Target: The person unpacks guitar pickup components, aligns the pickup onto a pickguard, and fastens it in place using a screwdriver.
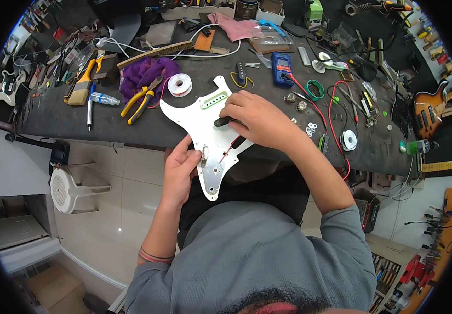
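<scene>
A white guitar pickguard (pixel 189 116), back side up, lies across the front edge of the bench with its lower end past it. My left hand (pixel 181 166) grips its left edge, thumb on top and fingers beneath. Over the middle of the pickguard, my right hand (pixel 252 118) pinches a small black part (pixel 222 121); my fingers hide much of it. A thin red wire or shaft (pixel 228 153) slants below that hand. One pickup (pixel 215 100) with a green rim sits in the upper slot, and a switch (pixel 204 156) is mounted near my left thumb.
Around the pickguard are yellow-handled pliers (pixel 141 102), a wire spool (pixel 180 85), a loose pickup (pixel 242 75) with yellow wire, and a blue multimeter (pixel 282 69) with red leads. Small metal parts (pixel 301 105) lie right of my hand. A white stool (pixel 65 189) stands at left.
</scene>
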Action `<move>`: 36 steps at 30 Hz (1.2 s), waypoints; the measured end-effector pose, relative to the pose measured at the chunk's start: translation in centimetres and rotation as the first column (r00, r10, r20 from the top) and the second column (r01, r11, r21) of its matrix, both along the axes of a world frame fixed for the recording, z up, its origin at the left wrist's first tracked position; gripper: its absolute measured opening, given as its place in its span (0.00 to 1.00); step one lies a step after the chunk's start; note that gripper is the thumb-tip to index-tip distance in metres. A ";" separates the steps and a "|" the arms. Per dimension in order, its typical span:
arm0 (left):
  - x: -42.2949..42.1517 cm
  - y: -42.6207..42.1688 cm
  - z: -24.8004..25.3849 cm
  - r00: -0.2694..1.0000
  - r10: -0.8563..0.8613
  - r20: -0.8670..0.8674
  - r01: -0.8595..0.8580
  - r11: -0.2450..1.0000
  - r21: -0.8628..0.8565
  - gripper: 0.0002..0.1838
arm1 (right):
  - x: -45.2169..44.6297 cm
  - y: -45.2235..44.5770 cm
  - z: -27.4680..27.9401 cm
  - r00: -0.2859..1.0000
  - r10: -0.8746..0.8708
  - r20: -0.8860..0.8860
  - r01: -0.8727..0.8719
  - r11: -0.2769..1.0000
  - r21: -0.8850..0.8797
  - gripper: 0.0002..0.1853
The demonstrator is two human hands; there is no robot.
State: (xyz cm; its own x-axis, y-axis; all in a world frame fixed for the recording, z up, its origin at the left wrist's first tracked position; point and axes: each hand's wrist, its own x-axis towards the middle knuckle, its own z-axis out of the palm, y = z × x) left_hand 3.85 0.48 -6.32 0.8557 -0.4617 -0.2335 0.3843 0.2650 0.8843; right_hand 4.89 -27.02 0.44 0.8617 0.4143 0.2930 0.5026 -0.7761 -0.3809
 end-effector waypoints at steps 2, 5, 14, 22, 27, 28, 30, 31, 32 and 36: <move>-0.2 -0.4 0.8 1.000 0.018 -0.021 -0.018 1.000 0.002 0.33 | -0.1 0.2 -0.2 0.999 -0.017 0.031 0.017 1.000 -0.004 0.14; -0.1 -0.3 0.8 0.999 0.011 -0.031 -0.011 1.000 -0.012 0.33 | 0.0 0.0 -0.3 1.000 0.000 -0.017 0.000 1.000 -0.028 0.14; -0.2 -0.6 1.7 0.996 0.040 -0.077 -0.045 0.996 -0.072 0.35 | 0.0 -0.2 0.3 1.000 -0.001 -0.018 0.002 0.999 0.053 0.14; 0.0 -0.6 1.6 0.999 0.037 -0.011 -0.038 0.991 -0.128 0.34 | -0.1 -0.3 1.2 0.999 0.014 0.030 -0.016 0.997 0.071 0.16; -0.1 -0.1 1.7 0.999 -0.006 0.047 0.012 0.992 -0.125 0.36 | -0.2 -0.5 1.4 0.997 0.017 0.079 -0.023 0.996 0.084 0.16; -0.2 -0.2 2.0 0.998 -0.010 0.057 0.017 0.992 -0.128 0.36 | -0.3 -0.5 1.5 0.996 0.013 0.087 -0.021 0.996 0.091 0.17; -0.6 -0.6 3.0 0.996 -0.007 0.085 0.019 0.988 -0.151 0.37 | -0.5 -0.5 1.5 0.995 0.002 0.100 -0.013 0.994 0.110 0.18; -0.7 -0.7 3.3 0.994 0.001 0.107 0.015 0.989 -0.145 0.38 | -0.6 -0.5 1.5 0.994 -0.005 0.106 -0.008 0.993 0.121 0.18; -0.9 -0.9 3.6 0.992 0.009 0.129 0.009 0.990 -0.140 0.38 | -0.8 -0.4 1.5 0.994 -0.012 0.112 -0.003 0.991 0.132 0.19; -1.8 -1.6 5.2 0.953 -0.001 0.303 0.039 0.992 -0.119 0.40 | -1.8 -0.1 3.0 0.952 -0.060 0.299 0.029 0.994 0.108 0.22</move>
